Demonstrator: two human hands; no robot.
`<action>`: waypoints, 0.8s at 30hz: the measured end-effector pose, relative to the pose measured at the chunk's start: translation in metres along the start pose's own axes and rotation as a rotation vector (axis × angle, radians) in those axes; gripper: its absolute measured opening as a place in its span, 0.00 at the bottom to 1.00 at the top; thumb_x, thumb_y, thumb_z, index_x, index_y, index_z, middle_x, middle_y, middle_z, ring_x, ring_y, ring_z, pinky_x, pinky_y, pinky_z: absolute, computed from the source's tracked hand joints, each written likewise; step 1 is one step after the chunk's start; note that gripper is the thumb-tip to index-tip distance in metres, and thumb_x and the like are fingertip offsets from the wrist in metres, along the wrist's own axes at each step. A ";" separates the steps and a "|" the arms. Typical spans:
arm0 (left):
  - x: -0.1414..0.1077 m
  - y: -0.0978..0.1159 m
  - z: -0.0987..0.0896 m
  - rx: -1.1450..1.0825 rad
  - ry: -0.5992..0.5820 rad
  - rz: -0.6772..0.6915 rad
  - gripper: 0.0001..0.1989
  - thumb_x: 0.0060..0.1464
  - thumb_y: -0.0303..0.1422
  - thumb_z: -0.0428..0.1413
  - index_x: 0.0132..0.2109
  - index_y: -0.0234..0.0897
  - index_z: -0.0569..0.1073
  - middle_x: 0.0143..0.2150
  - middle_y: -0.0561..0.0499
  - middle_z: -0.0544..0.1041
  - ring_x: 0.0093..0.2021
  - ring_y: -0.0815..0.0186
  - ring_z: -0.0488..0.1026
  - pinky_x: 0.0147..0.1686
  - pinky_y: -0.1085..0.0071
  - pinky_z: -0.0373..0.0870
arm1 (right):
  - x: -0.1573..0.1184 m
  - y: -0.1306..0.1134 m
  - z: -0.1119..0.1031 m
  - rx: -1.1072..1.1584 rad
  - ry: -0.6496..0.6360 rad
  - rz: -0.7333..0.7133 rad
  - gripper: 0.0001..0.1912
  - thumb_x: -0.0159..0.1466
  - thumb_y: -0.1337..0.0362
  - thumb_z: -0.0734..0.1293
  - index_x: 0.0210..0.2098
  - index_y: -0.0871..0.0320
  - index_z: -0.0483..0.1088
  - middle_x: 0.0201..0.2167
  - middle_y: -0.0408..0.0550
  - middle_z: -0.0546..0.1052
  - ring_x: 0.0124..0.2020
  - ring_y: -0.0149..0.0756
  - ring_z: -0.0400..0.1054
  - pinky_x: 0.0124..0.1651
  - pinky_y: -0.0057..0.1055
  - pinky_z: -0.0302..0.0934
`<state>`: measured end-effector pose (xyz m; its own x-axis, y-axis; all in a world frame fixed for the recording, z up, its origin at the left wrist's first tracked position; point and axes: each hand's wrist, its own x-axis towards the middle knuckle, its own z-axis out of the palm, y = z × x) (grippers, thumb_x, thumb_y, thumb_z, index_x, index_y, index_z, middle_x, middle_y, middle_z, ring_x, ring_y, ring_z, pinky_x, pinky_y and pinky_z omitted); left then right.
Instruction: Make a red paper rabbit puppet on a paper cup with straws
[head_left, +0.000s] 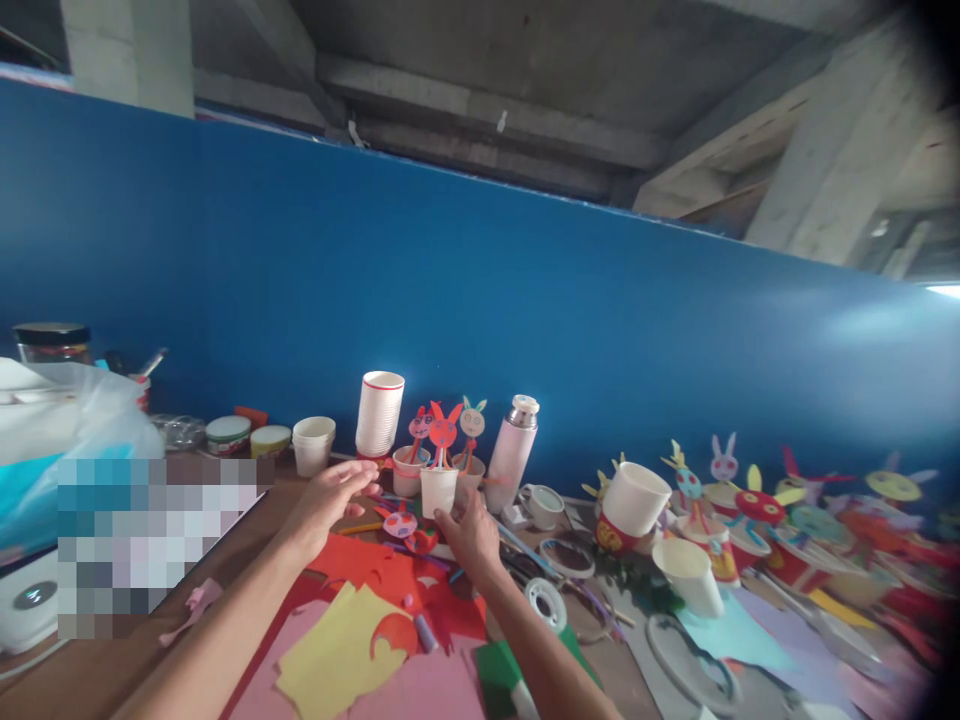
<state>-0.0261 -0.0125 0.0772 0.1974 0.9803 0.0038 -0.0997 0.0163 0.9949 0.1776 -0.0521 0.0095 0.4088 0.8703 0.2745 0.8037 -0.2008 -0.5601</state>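
A white cup [439,491] with a red rabbit stick stands mid-desk [112,670], among other cups. The right hand [471,535], at the cup's 5 o'clock, pinches its base with its fingers. The left hand [330,500], at 9 o'clock, hovers with fingers released. The cup seems to be being placed; letting go calls for it to stand steady

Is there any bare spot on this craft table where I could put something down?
Bare brown table shows at the near left, between the white device and the coloured paper sheets. Around both hands, left hand and right hand, cups, tape and cut-outs crowd everything; the right side is packed too.
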 end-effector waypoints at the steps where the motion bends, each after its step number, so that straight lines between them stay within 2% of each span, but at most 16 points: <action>1: 0.000 0.000 0.000 -0.001 0.000 0.001 0.19 0.40 0.40 0.58 0.39 0.32 0.71 0.42 0.42 0.74 0.40 0.60 0.72 0.24 0.76 0.66 | -0.001 0.000 0.000 0.002 0.002 -0.005 0.29 0.54 0.55 0.62 0.51 0.64 0.57 0.42 0.58 0.73 0.43 0.44 0.68 0.40 0.34 0.57; 8: 0.004 -0.005 -0.005 -0.003 -0.015 0.023 0.19 0.40 0.40 0.58 0.39 0.33 0.71 0.43 0.43 0.74 0.40 0.61 0.73 0.24 0.76 0.66 | -0.008 0.005 -0.012 0.016 0.039 -0.055 0.25 0.55 0.58 0.61 0.50 0.61 0.58 0.42 0.54 0.73 0.42 0.43 0.67 0.40 0.33 0.57; 13: 0.011 -0.008 -0.014 -0.021 -0.002 0.062 0.20 0.40 0.42 0.58 0.39 0.33 0.71 0.41 0.42 0.75 0.40 0.60 0.73 0.23 0.77 0.66 | -0.038 0.000 -0.037 0.051 0.088 -0.240 0.12 0.55 0.63 0.62 0.39 0.55 0.66 0.36 0.46 0.74 0.39 0.39 0.67 0.41 0.30 0.56; 15: 0.014 -0.007 -0.019 -0.018 0.034 0.075 0.19 0.40 0.42 0.58 0.37 0.32 0.72 0.40 0.42 0.75 0.40 0.60 0.73 0.23 0.77 0.66 | -0.059 -0.007 -0.047 0.112 0.015 -0.335 0.09 0.55 0.64 0.61 0.36 0.54 0.69 0.33 0.44 0.75 0.37 0.37 0.67 0.40 0.29 0.56; 18: 0.018 -0.004 -0.029 0.006 0.109 0.107 0.18 0.39 0.42 0.58 0.34 0.31 0.73 0.36 0.42 0.76 0.39 0.60 0.73 0.24 0.76 0.67 | -0.092 -0.021 -0.053 0.191 -0.045 -0.418 0.09 0.56 0.64 0.62 0.36 0.52 0.69 0.34 0.44 0.75 0.38 0.38 0.67 0.43 0.31 0.56; 21: 0.022 -0.001 -0.042 0.055 0.222 0.145 0.17 0.37 0.42 0.58 0.32 0.32 0.73 0.33 0.44 0.77 0.35 0.61 0.74 0.22 0.77 0.66 | -0.114 -0.033 -0.047 0.196 -0.107 -0.512 0.10 0.54 0.63 0.64 0.37 0.49 0.69 0.34 0.42 0.76 0.37 0.39 0.68 0.44 0.35 0.57; 24: 0.024 -0.002 -0.053 0.085 0.322 0.143 0.15 0.37 0.42 0.58 0.29 0.33 0.73 0.30 0.46 0.77 0.32 0.63 0.74 0.20 0.78 0.65 | -0.129 -0.039 -0.032 0.169 -0.289 -0.740 0.11 0.58 0.60 0.62 0.40 0.41 0.67 0.35 0.38 0.75 0.36 0.37 0.69 0.43 0.36 0.60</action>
<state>-0.0728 0.0218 0.0695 -0.1314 0.9834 0.1249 -0.0196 -0.1285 0.9915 0.1076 -0.1707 0.0211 -0.3495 0.8373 0.4205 0.7367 0.5229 -0.4288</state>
